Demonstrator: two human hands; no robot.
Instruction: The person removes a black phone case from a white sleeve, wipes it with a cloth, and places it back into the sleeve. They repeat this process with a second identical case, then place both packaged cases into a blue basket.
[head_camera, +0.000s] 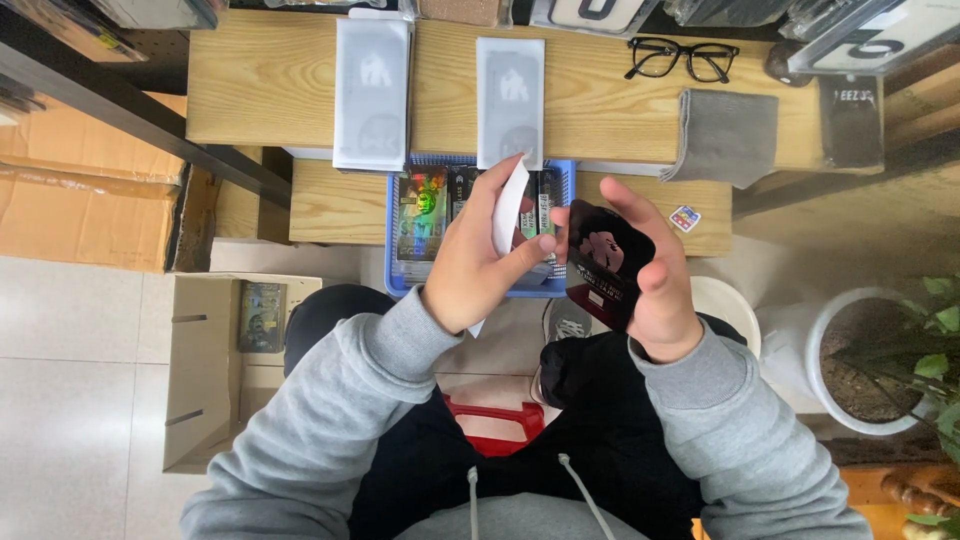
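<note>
Leftmost, we see a box on the floor; next, our left hand pinches a white sleeve above the blue basket, while our right hand clasps a dark card; glasses lie on the table.

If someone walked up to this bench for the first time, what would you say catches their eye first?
Most likely the two hands at the centre: the left hand holds a white sleeve and the right hand a dark glossy packet. Just behind them a blue basket of colourful packs sits on the lower wooden shelf, while black glasses lie on the upper wooden shelf.
</note>
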